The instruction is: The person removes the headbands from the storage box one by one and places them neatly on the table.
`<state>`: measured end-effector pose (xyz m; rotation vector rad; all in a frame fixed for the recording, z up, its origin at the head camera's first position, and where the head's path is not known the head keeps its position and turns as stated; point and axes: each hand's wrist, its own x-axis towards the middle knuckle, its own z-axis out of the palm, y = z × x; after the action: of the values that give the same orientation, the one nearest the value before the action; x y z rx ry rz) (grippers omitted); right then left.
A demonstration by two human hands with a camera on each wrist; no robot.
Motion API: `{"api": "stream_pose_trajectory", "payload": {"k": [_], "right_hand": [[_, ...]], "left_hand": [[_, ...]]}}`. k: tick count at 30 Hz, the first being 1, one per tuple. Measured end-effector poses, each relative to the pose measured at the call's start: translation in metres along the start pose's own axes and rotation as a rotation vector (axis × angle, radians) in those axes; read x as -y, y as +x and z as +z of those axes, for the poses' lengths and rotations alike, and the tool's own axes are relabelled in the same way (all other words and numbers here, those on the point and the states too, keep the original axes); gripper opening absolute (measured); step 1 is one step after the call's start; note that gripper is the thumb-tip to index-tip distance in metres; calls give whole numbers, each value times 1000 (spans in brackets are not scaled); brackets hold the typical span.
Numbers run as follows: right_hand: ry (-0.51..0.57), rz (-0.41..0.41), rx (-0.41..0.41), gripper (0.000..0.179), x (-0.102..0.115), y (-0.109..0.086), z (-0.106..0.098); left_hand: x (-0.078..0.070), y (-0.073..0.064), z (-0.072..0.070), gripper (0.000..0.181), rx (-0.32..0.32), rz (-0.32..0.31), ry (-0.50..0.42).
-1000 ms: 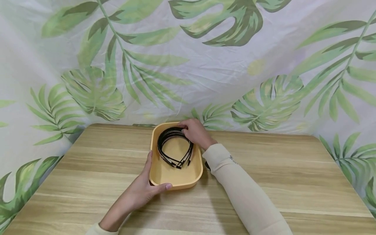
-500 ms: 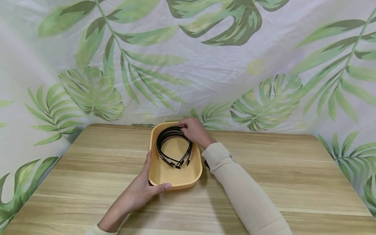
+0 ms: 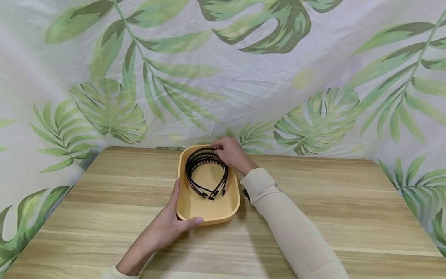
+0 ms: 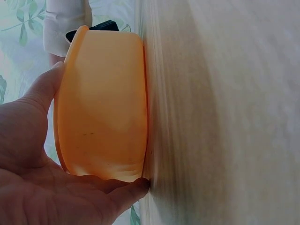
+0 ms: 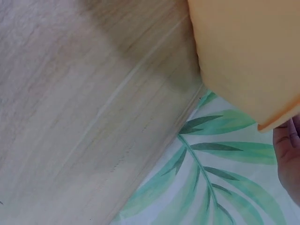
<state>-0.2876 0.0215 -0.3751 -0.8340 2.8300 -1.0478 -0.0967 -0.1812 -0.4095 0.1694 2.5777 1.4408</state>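
Observation:
A pale orange plastic box (image 3: pixel 208 210) with rounded corners rests on the table. Several black toothed headbands (image 3: pixel 189 169) lie nested inside, their ends crossing toward the near side. My left hand (image 3: pixel 163 229) holds the near left corner, thumb across the near wall and fingers along the left side; the left wrist view shows it against the box's outer wall (image 4: pixel 103 103). Over the far right corner, my right hand (image 3: pixel 231 155) pinches the uppermost headband (image 3: pixel 199 150), with its fingertips partly hidden. Only the edge of that hand (image 5: pixel 288 157) shows beyond the box in the right wrist view.
A wood-grain table (image 3: pixel 324 193) carries the box near its far edge. Behind hangs a white cloth (image 3: pixel 258 89) printed with green leaves. The right sleeve (image 3: pixel 289 224) crosses the table from the near right, and a dark object (image 3: pixel 246 195) shows beneath its cuff.
The right hand has risen slightly toward the far edge, and the uppermost headband has separated from the others at the far end. The left hand and the box have stayed in place.

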Motion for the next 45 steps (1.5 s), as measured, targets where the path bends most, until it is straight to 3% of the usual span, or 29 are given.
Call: {"api": "stream_pose_trajectory", "payload": {"k": [11, 19, 36, 45], "right_hand": [[99, 34, -28, 31, -4, -5, -9], [165, 88, -43, 28, -6, -12, -23], [145, 164, -73, 30, -35, -35, -60], [129, 210, -76, 29, -55, -46, -71]], "left_hand": [[0, 0, 1, 134, 3, -7, -16], [-1, 0, 0, 135, 1, -57, -5], [0, 0, 0, 135, 2, -13, -24], [0, 0, 0, 135, 7, -26, -24]]}}
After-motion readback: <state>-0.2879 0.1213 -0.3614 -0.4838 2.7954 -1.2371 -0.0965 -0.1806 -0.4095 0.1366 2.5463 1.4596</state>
